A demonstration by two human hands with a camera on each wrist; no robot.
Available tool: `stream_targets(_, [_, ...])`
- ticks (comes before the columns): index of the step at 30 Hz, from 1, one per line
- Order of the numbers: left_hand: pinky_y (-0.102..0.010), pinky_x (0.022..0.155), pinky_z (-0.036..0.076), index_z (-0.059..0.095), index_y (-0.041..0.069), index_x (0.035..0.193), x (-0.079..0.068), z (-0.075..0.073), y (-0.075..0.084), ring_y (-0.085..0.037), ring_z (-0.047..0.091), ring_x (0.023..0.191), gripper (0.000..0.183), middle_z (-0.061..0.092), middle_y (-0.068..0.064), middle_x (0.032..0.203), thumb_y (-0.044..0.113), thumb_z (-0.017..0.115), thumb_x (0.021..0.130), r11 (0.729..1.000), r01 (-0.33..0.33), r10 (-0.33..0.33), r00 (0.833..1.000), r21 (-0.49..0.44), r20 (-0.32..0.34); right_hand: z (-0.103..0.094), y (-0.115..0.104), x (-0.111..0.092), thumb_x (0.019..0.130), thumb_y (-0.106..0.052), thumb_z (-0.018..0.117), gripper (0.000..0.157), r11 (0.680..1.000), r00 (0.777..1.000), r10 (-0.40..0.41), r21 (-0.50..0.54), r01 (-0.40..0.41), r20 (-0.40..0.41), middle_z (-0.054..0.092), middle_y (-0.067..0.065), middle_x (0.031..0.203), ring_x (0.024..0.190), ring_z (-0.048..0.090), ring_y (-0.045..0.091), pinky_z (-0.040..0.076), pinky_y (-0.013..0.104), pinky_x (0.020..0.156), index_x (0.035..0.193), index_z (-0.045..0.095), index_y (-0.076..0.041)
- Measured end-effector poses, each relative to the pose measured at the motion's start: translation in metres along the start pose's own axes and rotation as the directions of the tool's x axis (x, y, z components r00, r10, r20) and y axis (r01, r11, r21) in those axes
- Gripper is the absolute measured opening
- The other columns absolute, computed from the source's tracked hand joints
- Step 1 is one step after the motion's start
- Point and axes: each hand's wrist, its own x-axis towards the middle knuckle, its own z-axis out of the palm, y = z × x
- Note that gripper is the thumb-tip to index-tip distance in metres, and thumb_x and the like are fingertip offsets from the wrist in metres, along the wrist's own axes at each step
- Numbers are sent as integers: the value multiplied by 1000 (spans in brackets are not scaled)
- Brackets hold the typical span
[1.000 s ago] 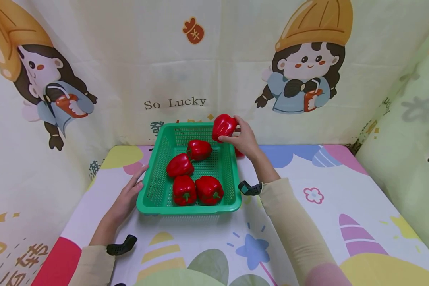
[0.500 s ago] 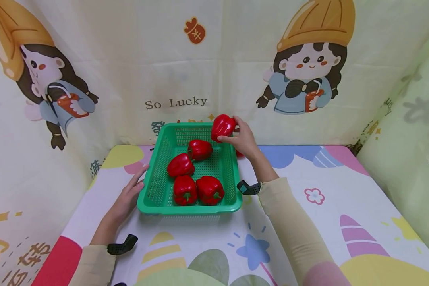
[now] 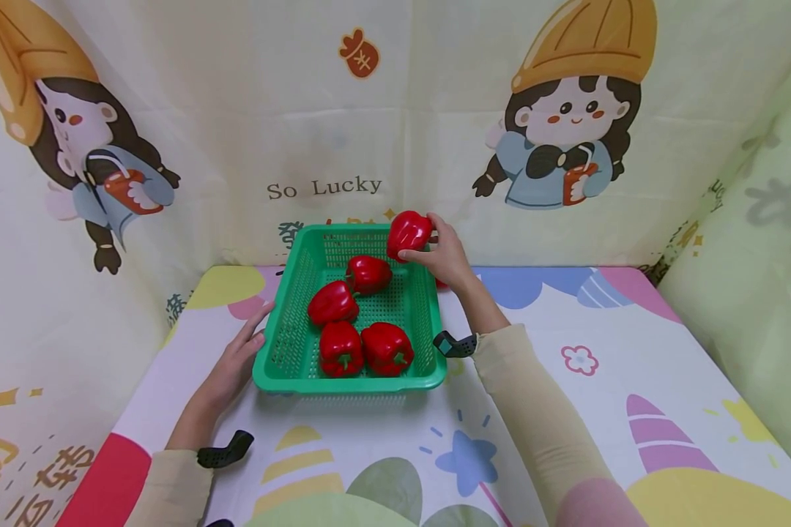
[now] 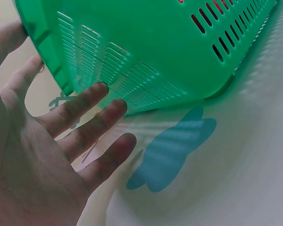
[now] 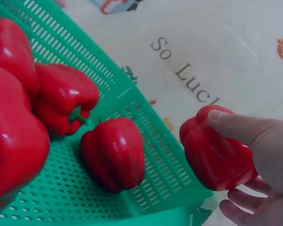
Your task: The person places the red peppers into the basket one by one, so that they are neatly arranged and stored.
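Note:
My right hand grips a red bell pepper above the far right corner of the green basket. In the right wrist view the thumb lies on top of that pepper, and other fingers show beneath it. Several red bell peppers lie inside the basket: one toward the back, one at the left and a pair near the front. Beside the basket's left wall is my left hand, its fingers extended. The left wrist view shows fingertips at the basket's slotted side.
Past the basket's right rim, a bit of another red object shows, mostly hidden by the right hand and basket. A printed cloth covers the table. Patterned cloth walls stand close behind and at both sides.
My right hand has drifted slightly left with the bell pepper, still over the corner. The left hand, basket and peppers inside stay put.

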Motion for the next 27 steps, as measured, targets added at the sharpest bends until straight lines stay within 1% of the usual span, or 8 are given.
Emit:
stream_targets(9, [-76, 108, 4, 15, 27, 156, 0, 0, 0, -38, -2, 150, 56, 8, -4, 164, 37, 32, 103, 1000, 4, -4, 1000, 8, -5, -2, -2, -1, 80, -34, 77, 94, 1000, 1000, 6, -5, -6, -4, 35, 13, 152, 135, 40, 33, 48, 50, 101, 154, 21, -17])
stream_targets(14, [-76, 108, 5, 14, 29, 156, 0, 0, 0, -38, -1, 150, 56, 8, -4, 164, 37, 32, 103, 1000, 6, -6, 1000, 6, 1, -5, 0, -3, 81, -34, 77, 93, 1000, 1000, 13, 12, -12, -7, 35, 13, 153, 135, 40, 34, 46, 51, 102, 154, 22, -17])
stream_targets(18, [-76, 108, 5, 14, 28, 156, 0, 0, 0, -38, -2, 150, 56, 7, -4, 164, 37, 32, 103, 1000, 9, -9, 1000, 3, 4, -7, 3, -3, 82, -33, 76, 92, 1000, 1000, 19, 6, -19, -11, 34, 14, 153, 135, 41, 34, 46, 50, 103, 154, 22, -17])
stream_targets(22, [-76, 108, 3, 15, 31, 156, 0, 0, 0, -39, -3, 150, 55, 7, -4, 164, 37, 32, 103, 1000, 10, -10, 1000, 3, 3, -9, 6, -3, 82, -32, 76, 90, 1000, 999, 27, -2, -27, -22, 35, 14, 152, 135, 41, 32, 46, 50, 103, 153, 23, -17])
stream_targets(27, [-76, 108, 2, 16, 31, 155, 0, 0, 0, -38, -4, 150, 55, 8, -4, 164, 37, 32, 103, 1000, 5, -5, 1000, 7, 2, -11, 10, -4, 81, -33, 77, 91, 999, 999, 37, -8, -37, -30, 34, 13, 153, 134, 41, 31, 48, 50, 101, 153, 23, -17])
